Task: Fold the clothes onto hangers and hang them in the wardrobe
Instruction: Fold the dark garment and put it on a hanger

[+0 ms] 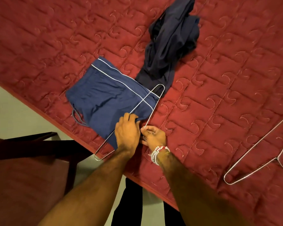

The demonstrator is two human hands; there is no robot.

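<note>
Folded blue trousers (108, 95) with a white side stripe lie on the red quilted bed (219, 79). A thin wire hanger (137, 107) lies across them, its long bar running from the bed's edge up to the right. My left hand (127, 132) grips the near edge of the trousers, fingers curled into the cloth. My right hand (153, 136), with bead bracelets at the wrist, pinches the hanger's wire close beside the left hand. A crumpled dark navy garment (170, 41) lies farther back on the bed.
A second wire hanger (258, 154) lies on the quilt at the right. A dark wooden chair (31, 160) stands at the lower left beside the bed's edge, over a pale floor (15, 111).
</note>
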